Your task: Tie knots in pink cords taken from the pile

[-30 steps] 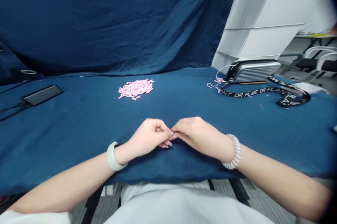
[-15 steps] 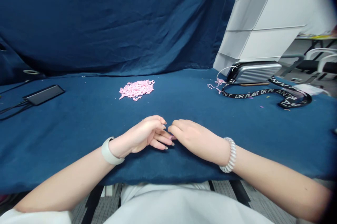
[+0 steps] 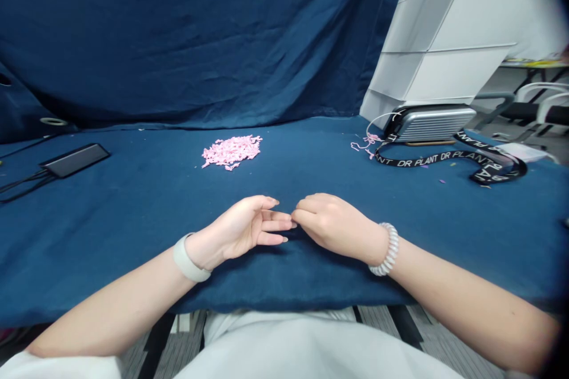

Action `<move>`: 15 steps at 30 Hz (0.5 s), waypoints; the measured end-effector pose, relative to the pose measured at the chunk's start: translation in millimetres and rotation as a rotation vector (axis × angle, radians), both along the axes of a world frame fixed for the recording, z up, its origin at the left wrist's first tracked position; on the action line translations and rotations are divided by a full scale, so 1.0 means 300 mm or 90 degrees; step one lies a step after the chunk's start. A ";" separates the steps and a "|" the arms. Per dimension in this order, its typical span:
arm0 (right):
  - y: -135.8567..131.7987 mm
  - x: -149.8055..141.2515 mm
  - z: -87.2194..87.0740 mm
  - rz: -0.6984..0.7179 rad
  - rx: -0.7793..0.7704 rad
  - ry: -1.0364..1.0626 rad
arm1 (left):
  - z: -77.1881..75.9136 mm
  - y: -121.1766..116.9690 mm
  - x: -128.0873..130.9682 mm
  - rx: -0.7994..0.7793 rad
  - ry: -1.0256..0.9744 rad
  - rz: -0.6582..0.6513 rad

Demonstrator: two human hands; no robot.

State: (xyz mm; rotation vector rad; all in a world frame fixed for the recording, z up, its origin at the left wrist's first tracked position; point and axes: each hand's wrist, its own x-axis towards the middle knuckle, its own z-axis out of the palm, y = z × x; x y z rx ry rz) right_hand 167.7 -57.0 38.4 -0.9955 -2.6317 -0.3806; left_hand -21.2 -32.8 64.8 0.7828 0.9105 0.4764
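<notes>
My left hand (image 3: 251,226) is turned palm up over the near part of the blue-covered table, its fingers stretched out and apart, the thumb raised. Close by on the right, my right hand (image 3: 331,222) has its fingers bent together in a pinch, their tips at the left fingertips. Anything held in that pinch is hidden or too small to make out. Beyond the hands lies a heap of small pink pieces (image 3: 232,152), apart from both. A pale band sits on my left wrist and a clear coiled band on my right.
A dark flat device (image 3: 74,161) with cables lies at the left. On the right are a ridged silver case (image 3: 435,123), a black lettered lanyard (image 3: 418,161) and a tangle of pink thread (image 3: 368,142). A blue curtain (image 3: 200,41) hangs behind the table.
My left fingers have straightened and the thumb has lifted away from them. My right hand has shifted slightly up and right, fingers still bent together.
</notes>
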 end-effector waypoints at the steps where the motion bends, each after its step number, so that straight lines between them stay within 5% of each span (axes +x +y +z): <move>1: 0.002 0.000 -0.001 0.006 0.024 0.013 | -0.003 0.000 0.002 -0.015 -0.005 0.004; 8: 0.015 -0.001 -0.012 0.026 0.158 0.077 | -0.039 -0.010 0.011 -0.057 -0.100 0.043; 15: 0.026 0.030 0.024 -0.035 0.213 0.091 | -0.012 -0.065 0.011 0.271 -0.066 -0.005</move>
